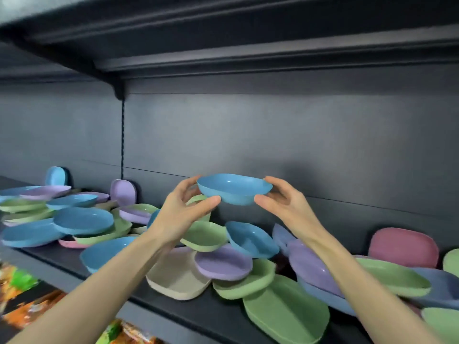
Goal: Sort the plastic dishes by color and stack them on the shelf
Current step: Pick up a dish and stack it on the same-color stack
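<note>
Blue dish (234,188) is up in the air above the shelf (198,309), long axis level, left hand (183,209) and right hand (285,204) pinching opposite ends. Loose blue dishes (83,219) lie toward the shelf's left end, so the left hand is nearer.

You have a dark shelf (203,316) in front of you, with a messy heap of plastic dishes (223,263) on it. A cream dish (173,276) sits near the front edge, and a big green dish (285,316) lies to its right. At the back, a pink dish (402,247), a purple dish (123,192) and a blue dish (56,176) stand up against the wall (298,145). On the left, blue, green and purple ones lie piled on each other.
</note>
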